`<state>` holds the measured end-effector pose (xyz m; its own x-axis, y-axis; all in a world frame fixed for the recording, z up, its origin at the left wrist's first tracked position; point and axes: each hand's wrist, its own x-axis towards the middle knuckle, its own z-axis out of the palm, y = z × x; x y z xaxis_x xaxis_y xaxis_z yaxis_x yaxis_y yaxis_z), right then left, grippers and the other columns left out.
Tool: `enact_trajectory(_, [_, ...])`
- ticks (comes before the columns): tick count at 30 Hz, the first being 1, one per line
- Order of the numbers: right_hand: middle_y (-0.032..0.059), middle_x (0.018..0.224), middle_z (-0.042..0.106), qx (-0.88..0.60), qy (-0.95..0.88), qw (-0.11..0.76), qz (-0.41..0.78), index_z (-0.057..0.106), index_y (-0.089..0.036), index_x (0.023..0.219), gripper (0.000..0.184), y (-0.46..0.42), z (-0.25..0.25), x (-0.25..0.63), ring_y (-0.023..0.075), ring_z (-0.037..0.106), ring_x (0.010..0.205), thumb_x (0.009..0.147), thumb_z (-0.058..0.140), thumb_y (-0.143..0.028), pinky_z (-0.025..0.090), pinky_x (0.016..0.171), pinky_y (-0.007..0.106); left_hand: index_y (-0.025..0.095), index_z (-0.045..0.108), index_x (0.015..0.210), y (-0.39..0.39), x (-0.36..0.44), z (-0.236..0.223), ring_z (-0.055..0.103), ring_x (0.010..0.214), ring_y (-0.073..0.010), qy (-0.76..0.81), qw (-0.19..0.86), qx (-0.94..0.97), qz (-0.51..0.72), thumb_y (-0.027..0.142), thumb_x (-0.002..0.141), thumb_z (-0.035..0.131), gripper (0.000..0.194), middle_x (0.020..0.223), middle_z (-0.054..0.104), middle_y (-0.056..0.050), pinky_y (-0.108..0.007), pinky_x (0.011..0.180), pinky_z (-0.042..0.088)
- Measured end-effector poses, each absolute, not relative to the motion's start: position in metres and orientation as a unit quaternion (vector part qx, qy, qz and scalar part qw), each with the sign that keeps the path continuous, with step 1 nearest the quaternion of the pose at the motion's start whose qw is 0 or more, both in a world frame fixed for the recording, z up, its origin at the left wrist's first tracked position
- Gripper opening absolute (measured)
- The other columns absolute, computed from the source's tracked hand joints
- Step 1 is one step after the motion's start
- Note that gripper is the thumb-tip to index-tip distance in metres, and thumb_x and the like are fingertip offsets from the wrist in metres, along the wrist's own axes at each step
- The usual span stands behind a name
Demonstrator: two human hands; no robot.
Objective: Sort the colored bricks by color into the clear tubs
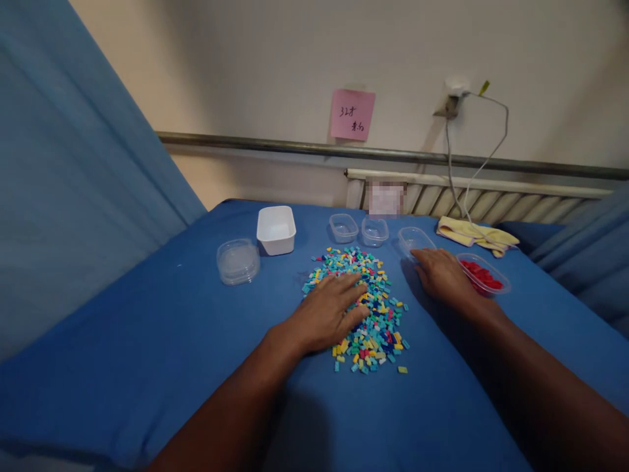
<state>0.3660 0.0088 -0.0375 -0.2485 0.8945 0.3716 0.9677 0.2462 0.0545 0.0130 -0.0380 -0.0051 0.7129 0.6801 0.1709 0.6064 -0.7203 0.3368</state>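
The small coloured bricks (382,320) lie loose in a pile on the blue cover (206,367), under and around the left hand (327,311), whose fingers are spread wide; a sideways sweep could scatter them. The right hand (439,272) reaches to the light, clear container (415,229), its grip too hidden to tell, and a careless nudge could tip it, while the forearm, close to the tub of red pieces (480,273), could knock that over.
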Motion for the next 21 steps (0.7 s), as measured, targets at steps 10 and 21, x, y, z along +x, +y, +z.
enact_trajectory(10, [0.0158, 0.126, 0.08, -0.557, -0.805, 0.159, -0.129, 0.075, -0.015, 0.137, 0.042, -0.006, -0.044, 0.373, 0.0322, 0.072, 0.115, 0.102, 0.052, -0.016, 0.049, 0.111, 0.049, 0.032, 0.058, 0.16, -0.037, 0.016, -0.004, 0.04, 0.163, -0.0313, 0.341, 0.108, 0.928, 0.107, 0.056, 0.114, 0.04, 0.054, 0.173, 0.047, -0.009, -0.061, 0.135, 0.027])
enact_trajectory(21, [0.0158, 0.136, 0.077, -0.557, -0.814, 0.163, -0.027, 0.073, -0.014, 0.136, 0.044, 0.006, -0.047, 0.37, 0.0299, 0.069, 0.126, 0.096, 0.056, -0.017, 0.05, 0.112, 0.042, 0.026, 0.077, 0.136, -0.019, 0.01, -0.01, 0.065, 0.14, -0.0289, 0.408, 0.143, 0.85, 0.303, 0.052, 0.114, 0.041, 0.05, 0.144, 0.075, -0.009, -0.056, 0.128, 0.041])
